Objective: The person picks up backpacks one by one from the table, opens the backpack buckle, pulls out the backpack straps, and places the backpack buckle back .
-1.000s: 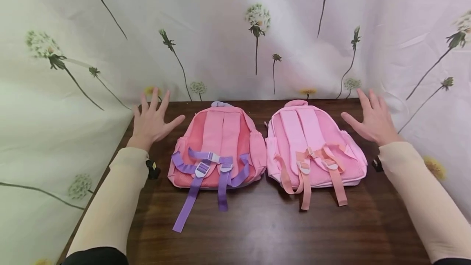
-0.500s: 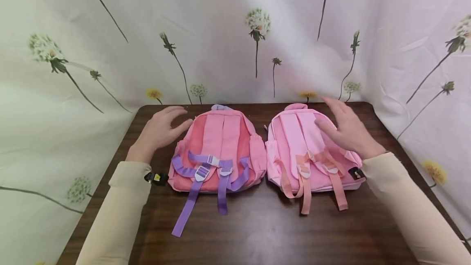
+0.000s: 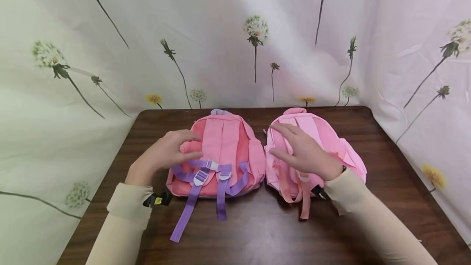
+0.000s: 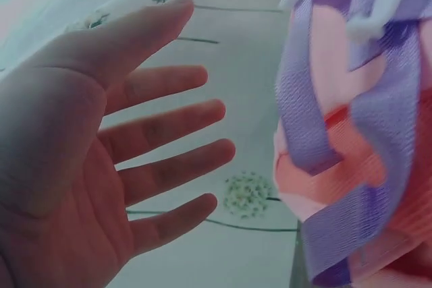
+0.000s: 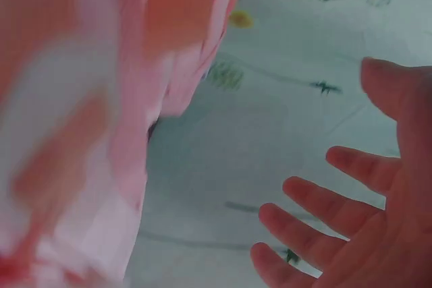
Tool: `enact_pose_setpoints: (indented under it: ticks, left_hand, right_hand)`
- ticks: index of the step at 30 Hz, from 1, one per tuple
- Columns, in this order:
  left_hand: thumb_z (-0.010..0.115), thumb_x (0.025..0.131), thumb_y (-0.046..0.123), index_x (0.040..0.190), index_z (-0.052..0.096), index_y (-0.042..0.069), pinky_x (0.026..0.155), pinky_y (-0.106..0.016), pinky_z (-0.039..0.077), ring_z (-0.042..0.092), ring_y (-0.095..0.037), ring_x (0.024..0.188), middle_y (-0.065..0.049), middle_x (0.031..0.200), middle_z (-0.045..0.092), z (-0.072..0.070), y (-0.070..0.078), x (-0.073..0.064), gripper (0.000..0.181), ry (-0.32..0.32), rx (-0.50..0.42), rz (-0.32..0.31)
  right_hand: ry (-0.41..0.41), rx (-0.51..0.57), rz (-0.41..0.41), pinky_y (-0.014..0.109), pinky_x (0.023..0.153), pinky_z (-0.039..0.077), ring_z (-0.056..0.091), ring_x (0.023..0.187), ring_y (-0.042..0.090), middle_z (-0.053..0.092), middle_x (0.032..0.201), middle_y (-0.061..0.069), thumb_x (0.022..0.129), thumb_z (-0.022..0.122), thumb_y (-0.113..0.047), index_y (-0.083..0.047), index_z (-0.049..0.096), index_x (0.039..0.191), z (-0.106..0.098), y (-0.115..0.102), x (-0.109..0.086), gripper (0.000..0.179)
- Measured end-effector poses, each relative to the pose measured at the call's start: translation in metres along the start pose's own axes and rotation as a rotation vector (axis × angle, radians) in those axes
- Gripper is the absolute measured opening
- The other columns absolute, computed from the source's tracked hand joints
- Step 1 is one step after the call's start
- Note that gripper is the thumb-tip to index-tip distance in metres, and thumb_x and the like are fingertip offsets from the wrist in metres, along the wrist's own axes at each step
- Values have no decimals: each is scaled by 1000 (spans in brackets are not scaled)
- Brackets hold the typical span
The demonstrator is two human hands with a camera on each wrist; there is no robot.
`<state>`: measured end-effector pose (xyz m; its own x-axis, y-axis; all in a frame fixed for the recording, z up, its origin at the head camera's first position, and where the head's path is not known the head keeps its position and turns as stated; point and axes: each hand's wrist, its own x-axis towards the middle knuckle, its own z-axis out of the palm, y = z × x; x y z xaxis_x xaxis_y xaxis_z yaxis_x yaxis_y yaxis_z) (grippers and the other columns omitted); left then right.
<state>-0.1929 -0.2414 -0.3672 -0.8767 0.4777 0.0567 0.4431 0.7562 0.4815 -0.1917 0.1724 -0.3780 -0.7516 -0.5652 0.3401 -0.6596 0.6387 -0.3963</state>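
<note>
Two small backpacks lie side by side on the table, strap side up. The left backpack is coral pink with purple webbing straps and white buckles; the right backpack is lighter pink with peach straps. My left hand hovers over the left edge of the coral backpack, fingers spread and holding nothing. Above the light pink backpack is my right hand, its fingers extended to the left and apart from the fabric. It hides part of that bag's straps and buckles.
The dark wooden table runs back to a white curtain printed with dandelions, which also hangs along both sides. A dark device is strapped at each wrist. A purple strap end hangs forward from the left bag onto the table.
Both hands have come inward and nearer from the table's far corners. The right moved left across the light pink backpack; the left moved right, over the coral backpack's edge. The bags stay in place.
</note>
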Motion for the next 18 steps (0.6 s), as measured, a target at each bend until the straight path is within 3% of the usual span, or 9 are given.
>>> enact_pose_setpoints:
  ticks: [7, 18]
  left_hand:
    - [90, 82, 39, 132, 71, 7, 106, -59, 50, 60, -35, 132, -11, 137, 68, 13, 2, -5, 63, -64, 19, -26]
    - [94, 80, 26, 127, 73, 7, 99, -53, 56, 68, -29, 115, -8, 124, 74, 23, 2, -1, 55, -102, -3, 12]
  right_hand:
    - [-39, 32, -72, 51, 116, 43, 53, 139, 34, 59, 147, 16, 95, 77, -39, -4, 57, 147, 32, -32, 10, 66]
    - [-123, 51, -111, 44, 110, 50, 59, 130, 28, 66, 137, 12, 94, 79, -41, -6, 58, 146, 62, -60, 30, 67]
